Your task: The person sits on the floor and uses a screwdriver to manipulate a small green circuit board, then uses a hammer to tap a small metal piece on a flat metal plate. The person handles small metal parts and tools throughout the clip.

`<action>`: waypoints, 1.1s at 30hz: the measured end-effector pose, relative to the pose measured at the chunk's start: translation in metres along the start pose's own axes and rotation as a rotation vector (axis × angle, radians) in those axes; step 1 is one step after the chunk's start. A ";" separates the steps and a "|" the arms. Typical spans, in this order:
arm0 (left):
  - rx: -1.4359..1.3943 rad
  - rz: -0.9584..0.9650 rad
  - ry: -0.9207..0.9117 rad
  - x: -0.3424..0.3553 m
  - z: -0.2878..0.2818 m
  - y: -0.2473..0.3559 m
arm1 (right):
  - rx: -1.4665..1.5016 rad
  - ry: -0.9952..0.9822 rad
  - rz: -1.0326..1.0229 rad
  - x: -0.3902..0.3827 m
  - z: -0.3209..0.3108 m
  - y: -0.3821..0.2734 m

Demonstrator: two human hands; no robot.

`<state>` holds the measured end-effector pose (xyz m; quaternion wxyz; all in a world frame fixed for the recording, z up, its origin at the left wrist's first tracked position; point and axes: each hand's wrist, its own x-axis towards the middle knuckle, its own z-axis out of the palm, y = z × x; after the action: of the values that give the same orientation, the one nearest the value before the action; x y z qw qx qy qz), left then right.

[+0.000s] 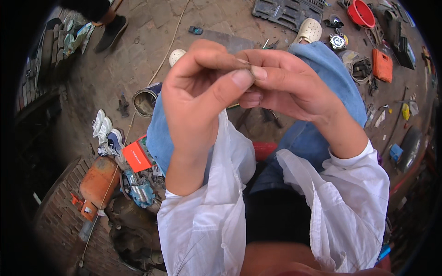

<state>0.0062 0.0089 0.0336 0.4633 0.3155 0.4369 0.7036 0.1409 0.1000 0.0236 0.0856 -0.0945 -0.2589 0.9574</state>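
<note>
From the head view I see my left hand and right hand raised together in the middle of the picture, fingertips meeting. Both are pressed into a pinch on one thin wire-like piece, so small that I cannot tell what it is; it lies right between the two thumbs. The white sleeves run down to the lower edge, and blue-jeaned knees sit just behind the hands.

Open room: the brick floor is bare above and left of my left hand, crossed by a thin cord. To the right of my right hand the floor is crowded with tools and parts out to the rim.

Containers: a metal can lies tipped just left of my left hand, its inside dark. A red bowl sits far above my right hand; I cannot see what is in it. An orange gas cylinder lies below left.

Packages: a red-orange box sits left of my left wrist, and an orange case right of my right hand.
</note>
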 end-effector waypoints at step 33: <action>0.393 0.259 0.154 -0.004 -0.004 -0.006 | -0.266 0.265 -0.153 0.003 0.012 -0.003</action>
<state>0.0065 0.0054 0.0267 0.2645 0.3984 0.5553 0.6804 0.1359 0.0974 0.0352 0.1780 -0.2104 -0.3758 0.8848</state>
